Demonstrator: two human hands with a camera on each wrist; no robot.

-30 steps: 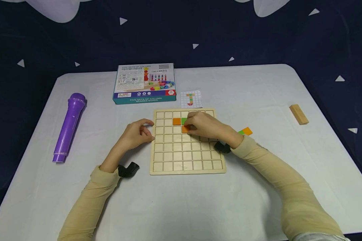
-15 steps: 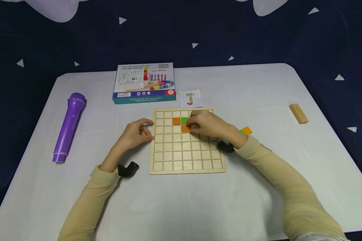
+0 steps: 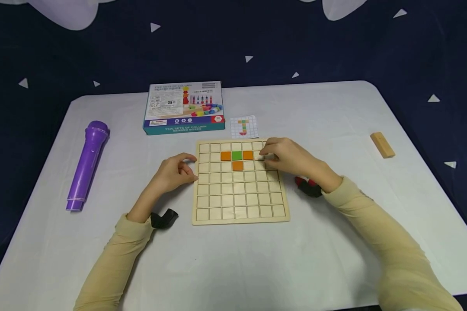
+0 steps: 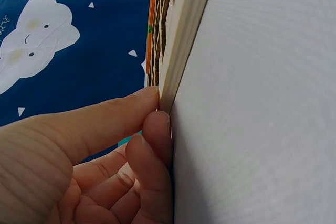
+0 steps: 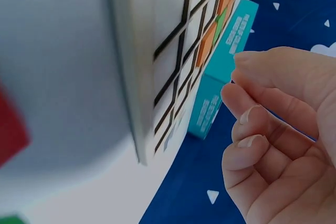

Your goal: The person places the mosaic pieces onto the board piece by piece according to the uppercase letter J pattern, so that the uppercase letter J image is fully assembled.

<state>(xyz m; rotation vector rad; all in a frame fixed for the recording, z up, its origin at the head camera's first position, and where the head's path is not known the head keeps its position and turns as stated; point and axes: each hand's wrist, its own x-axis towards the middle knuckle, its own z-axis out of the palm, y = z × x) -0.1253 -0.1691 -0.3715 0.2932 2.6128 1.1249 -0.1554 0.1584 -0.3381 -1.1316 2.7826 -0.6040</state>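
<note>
A wooden grid board (image 3: 228, 201) lies flat on the table. An orange tile (image 3: 225, 156), a green tile (image 3: 237, 155) and another orange tile (image 3: 247, 155) form a row in its cells, with a third orange tile (image 3: 237, 166) below the green one. My left hand (image 3: 174, 173) touches the board's left edge with thumb and fingertips, which stand apart along it. Over the board's upper right my right hand (image 3: 292, 154) hovers, fingers loosely bent; nothing shows between thumb and index finger in the right wrist view.
A picture card (image 3: 244, 127) with a coloured tile pattern lies behind the board, beside a toy box (image 3: 184, 108). A purple microphone-shaped tube (image 3: 86, 166) is at far left, a wooden block (image 3: 382, 145) at far right. Red pieces (image 3: 299, 181) lie beneath my right wrist.
My right hand has drawn back to the right, uncovering the orange tile right of the green one. The orange and green pieces beside the board are now hidden. My left hand stays put.
</note>
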